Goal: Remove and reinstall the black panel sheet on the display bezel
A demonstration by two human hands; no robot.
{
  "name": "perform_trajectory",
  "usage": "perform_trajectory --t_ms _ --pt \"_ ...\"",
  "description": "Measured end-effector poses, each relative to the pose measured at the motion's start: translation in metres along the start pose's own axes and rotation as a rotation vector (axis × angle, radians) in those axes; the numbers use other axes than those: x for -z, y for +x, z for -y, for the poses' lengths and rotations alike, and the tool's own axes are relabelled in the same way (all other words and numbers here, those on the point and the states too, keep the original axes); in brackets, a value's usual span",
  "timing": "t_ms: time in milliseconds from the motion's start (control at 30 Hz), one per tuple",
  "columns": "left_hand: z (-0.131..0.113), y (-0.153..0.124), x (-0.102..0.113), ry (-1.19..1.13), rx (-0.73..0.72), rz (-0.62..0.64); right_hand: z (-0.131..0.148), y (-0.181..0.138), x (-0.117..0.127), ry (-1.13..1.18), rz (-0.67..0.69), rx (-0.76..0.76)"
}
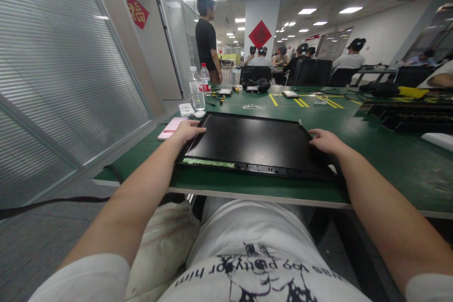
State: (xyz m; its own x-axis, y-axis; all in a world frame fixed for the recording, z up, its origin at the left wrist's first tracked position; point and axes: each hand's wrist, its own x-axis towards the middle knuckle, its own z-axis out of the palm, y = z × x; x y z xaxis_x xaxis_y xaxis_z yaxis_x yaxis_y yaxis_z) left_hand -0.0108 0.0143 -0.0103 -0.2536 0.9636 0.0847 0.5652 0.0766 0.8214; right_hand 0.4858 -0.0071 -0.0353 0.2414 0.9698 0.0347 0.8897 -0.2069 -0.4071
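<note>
A black flat monitor panel [255, 144] lies screen-up on the green table [389, 160], close to the near edge. A strip of green circuit board [208, 162] shows along its near left rim. My left hand [187, 130] rests on the panel's left edge, fingers curled over the rim. My right hand [325, 141] grips the panel's right edge, fingers bent onto the top. Both forearms reach in from the lower corners.
A pink phone [171, 128] lies left of the panel, with a white box [186, 109] and two water bottles [197, 88] behind it. Black parts [406, 115] fill the right side. A person stands at the back left; several seated people are beyond the table.
</note>
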Motion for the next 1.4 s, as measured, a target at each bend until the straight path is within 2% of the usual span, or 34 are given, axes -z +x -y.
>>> perform_trajectory --t_ms 200,433,533,700,1000,1400 --pt "0.000 0.000 -0.003 -0.185 -0.040 -0.079 0.004 -0.002 0.001 0.227 -0.144 -0.125" --pt "0.000 -0.001 -0.006 -0.495 -0.091 -0.061 0.018 -0.017 0.008 0.833 0.016 -0.381" --pt "0.000 -0.002 -0.006 -0.538 -0.106 -0.081 0.022 -0.022 0.013 0.999 0.052 -0.382" --pt "-0.002 -0.004 -0.006 -0.576 -0.102 -0.067 0.024 -0.026 0.017 1.030 -0.006 -0.317" --pt "-0.005 -0.008 -0.006 -0.598 -0.057 -0.054 0.022 -0.022 0.015 1.043 -0.033 -0.345" --pt "-0.003 -0.007 -0.006 -0.601 -0.026 0.004 0.014 -0.014 0.008 1.035 -0.082 -0.309"
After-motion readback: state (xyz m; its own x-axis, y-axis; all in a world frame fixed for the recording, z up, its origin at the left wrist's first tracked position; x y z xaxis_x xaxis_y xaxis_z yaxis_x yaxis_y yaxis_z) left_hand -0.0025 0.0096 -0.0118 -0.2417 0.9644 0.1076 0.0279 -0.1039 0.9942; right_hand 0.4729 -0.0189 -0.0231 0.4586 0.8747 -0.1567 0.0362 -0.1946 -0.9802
